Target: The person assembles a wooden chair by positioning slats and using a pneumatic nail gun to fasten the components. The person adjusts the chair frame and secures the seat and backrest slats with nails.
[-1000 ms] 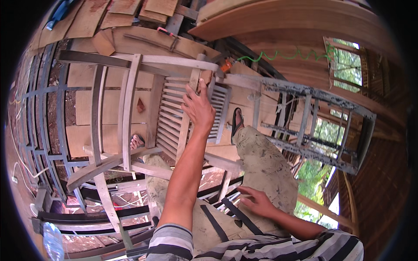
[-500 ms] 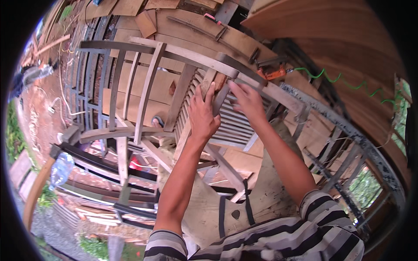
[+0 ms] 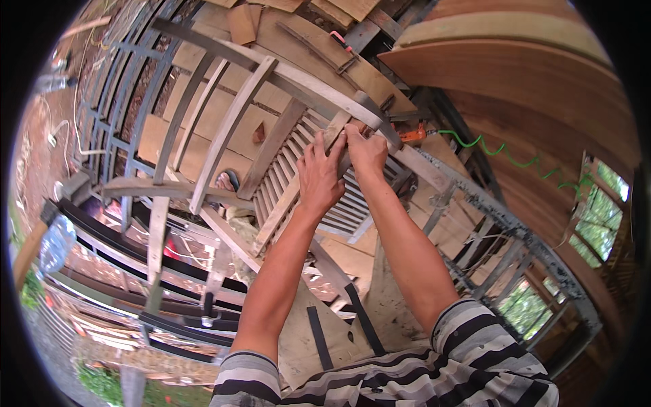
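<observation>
Beneath and around both hands is the wooden chair frame, its slatted panel and long rails apparently already joined. The left hand lies with fingers loosely spread along a wooden bar; the right hand bends its fingers beside it, and I cannot tell whether they pinch anything. That corner looks unfinished, though the fingers cover it. Just beyond the right hand sits an orange tool.

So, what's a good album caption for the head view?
Left hand and right hand close together on a slatted wooden frame.
</observation>
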`<state>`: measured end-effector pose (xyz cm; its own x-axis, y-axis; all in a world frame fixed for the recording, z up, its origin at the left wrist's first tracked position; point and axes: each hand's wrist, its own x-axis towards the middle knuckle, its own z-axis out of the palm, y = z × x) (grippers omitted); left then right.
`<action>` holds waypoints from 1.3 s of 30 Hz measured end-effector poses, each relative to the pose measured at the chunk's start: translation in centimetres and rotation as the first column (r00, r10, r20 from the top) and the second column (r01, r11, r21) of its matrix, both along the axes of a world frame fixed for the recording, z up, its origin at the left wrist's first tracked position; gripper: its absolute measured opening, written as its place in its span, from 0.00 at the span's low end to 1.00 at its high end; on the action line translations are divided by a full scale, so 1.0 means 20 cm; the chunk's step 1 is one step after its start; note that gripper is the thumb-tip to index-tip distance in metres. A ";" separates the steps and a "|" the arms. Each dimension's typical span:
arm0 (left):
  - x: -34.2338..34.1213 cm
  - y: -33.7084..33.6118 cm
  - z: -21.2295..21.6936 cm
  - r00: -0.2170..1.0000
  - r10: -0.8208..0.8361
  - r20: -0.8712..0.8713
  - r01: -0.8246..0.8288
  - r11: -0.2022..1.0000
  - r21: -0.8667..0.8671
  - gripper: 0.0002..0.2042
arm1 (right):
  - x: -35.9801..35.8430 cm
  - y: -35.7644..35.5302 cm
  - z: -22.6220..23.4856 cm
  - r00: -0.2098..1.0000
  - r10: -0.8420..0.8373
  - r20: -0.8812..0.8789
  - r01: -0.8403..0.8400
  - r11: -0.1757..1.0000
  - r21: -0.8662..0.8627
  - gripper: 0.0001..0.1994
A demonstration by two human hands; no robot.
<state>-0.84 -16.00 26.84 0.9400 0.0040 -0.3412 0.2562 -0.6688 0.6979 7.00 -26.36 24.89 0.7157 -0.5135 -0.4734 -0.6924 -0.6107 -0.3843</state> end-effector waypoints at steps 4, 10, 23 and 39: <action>-0.01 0.06 -0.01 0.999 0.038 0.006 -0.038 0.999 -0.027 0.51 | 0.01 0.08 0.08 0.999 -0.036 -0.017 0.036 0.998 0.042 0.33; -0.08 0.03 0.06 0.975 0.204 0.084 -0.211 0.974 0.087 0.44 | 0.00 0.06 0.05 0.989 -0.127 -0.081 0.136 0.984 0.113 0.35; 0.07 -0.36 0.04 0.072 -0.193 -0.979 -0.401 -0.904 0.148 0.25 | 0.02 0.04 0.05 0.985 -0.105 -0.135 0.123 0.984 0.129 0.37; 0.30 -0.37 0.01 -0.384 -0.167 -0.908 -0.276 -0.918 0.286 0.30 | 0.16 0.07 0.22 0.953 0.003 -0.303 0.043 0.988 0.146 0.32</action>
<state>5.22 -23.35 27.11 -0.0617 -0.2838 -0.9569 -0.5288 0.8224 -0.2098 10.19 -24.87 29.33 0.5180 -0.4331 -0.7376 -0.8013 -0.5475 -0.2412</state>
